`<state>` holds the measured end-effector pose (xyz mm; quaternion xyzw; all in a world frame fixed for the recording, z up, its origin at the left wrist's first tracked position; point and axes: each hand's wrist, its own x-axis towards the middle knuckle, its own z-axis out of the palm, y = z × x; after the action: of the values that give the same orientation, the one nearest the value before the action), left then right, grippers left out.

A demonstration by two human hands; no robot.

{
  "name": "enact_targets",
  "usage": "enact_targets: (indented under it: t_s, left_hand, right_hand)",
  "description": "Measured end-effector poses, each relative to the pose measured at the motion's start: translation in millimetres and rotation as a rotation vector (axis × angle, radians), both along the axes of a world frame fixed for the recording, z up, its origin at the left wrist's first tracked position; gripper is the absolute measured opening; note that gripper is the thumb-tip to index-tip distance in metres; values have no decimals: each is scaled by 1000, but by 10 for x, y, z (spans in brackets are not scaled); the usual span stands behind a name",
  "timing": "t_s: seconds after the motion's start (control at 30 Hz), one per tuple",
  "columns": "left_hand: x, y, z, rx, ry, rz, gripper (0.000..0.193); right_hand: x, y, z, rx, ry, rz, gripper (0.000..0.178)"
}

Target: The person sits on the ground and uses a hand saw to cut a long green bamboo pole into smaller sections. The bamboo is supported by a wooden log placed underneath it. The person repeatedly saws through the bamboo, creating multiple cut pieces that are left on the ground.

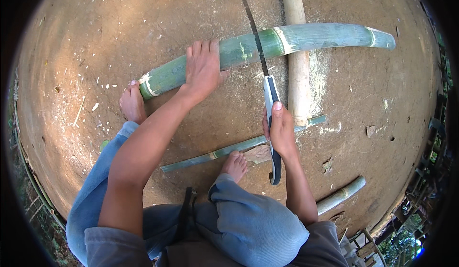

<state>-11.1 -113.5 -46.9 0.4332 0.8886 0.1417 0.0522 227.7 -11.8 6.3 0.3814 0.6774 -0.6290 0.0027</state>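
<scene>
Grasping the saw (266, 73) by its handle (268, 96), the right hand (281, 129) holds its dark blade (253, 25) across the thick green bamboo (239, 50); farther out, the left hand (204, 69) clasps that bamboo, whose left end meets a bare foot (132, 104) and whose right part lies over a pale pole (299, 80).

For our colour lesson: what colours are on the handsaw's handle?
The handsaw's handle is pale grey and near-black, clearest in the head view.

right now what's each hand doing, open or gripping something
Left hand: gripping the thick green bamboo pole from above.
Right hand: closed around the saw handle.
</scene>
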Motion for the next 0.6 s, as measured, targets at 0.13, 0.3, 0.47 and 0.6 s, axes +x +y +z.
enact_targets:
  t_s: [0.13, 0.3, 0.47, 0.6]
  left_hand:
    - [30, 16, -10, -83, -60, 42, 83]
    - [182, -71, -10, -18, -44, 38, 88]
    - [276, -86, -7, 79, -19, 62, 79]
    - [238, -72, -9, 114, -83, 103, 56]
  right_hand:
    - [156, -143, -56, 79, -41, 2, 60]
    - [279, -263, -29, 72, -38, 17, 56]
    - [325, -303, -62, 58, -36, 3, 54]
    - [367, -317, -55, 80, -57, 11, 55]
